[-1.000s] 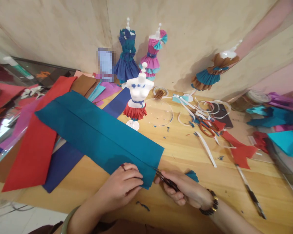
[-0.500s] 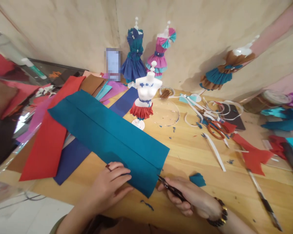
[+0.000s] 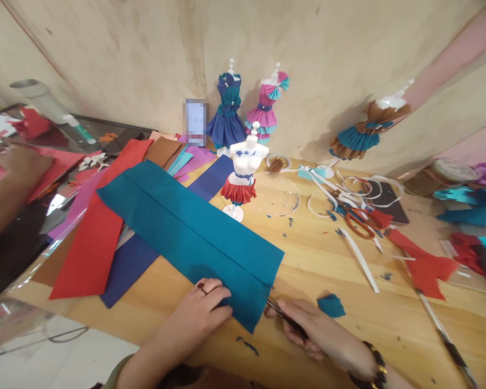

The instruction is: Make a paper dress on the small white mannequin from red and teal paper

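Observation:
A long teal strip (image 3: 202,232), which looks like crepe paper or cloth, lies slantwise over red and blue strips. A lengthwise crease runs along it. My left hand (image 3: 208,308), a ring on one finger, holds its near edge with bent fingers; the thumb is partly hidden. In my right hand (image 3: 303,327) is a slim dark pointed tool (image 3: 285,314), apparently small snips, its tip at the strip's right end. Behind the strip stands a small white mannequin (image 3: 249,156) in a red ruffled skirt (image 3: 238,192).
Three dressed mannequins stand at the wall, one a blue-teal figure (image 3: 229,108). Orange-handled scissors (image 3: 360,222), white strips (image 3: 360,259) and red scraps (image 3: 423,265) lie right. A teal scrap (image 3: 331,305) sits beside my right hand. Another person's arm (image 3: 14,178) reaches in at left.
The view has shifted, so most things sit lower in the picture. The left hand's fingers lie closer together on the strip. The other person's hands have come into view at left.

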`<act>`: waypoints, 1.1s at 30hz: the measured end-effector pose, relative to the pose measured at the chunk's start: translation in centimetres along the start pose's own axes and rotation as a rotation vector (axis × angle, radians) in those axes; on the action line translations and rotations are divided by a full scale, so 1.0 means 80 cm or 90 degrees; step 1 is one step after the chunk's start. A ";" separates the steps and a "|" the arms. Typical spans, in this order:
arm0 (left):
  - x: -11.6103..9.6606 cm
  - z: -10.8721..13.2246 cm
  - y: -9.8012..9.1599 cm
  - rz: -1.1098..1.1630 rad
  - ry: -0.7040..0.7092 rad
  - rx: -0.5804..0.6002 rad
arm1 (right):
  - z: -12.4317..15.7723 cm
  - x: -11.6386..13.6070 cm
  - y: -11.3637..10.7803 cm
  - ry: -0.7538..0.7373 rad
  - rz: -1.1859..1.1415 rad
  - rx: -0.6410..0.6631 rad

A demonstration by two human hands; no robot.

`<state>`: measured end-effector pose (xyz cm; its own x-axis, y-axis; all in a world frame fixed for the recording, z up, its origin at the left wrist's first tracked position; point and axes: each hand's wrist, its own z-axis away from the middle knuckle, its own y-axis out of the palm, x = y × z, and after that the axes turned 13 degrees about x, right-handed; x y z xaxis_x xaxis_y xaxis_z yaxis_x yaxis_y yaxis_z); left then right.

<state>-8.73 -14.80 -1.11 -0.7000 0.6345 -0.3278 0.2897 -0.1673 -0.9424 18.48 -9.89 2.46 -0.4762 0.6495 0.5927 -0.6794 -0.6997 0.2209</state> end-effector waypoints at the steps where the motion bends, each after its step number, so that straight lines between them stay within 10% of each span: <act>1: -0.002 -0.001 -0.001 -0.006 0.003 0.000 | 0.000 0.000 0.000 0.000 0.004 -0.003; 33: -0.023 -0.036 -0.009 0.021 -0.006 -0.164 | 0.007 -0.001 0.001 0.018 -0.093 0.006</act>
<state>-5.78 -13.65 0.32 -0.6936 0.6240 -0.3598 0.4678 0.0105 -0.8838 18.76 -10.16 2.83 -0.3879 0.7529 0.5317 -0.7374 -0.5996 0.3109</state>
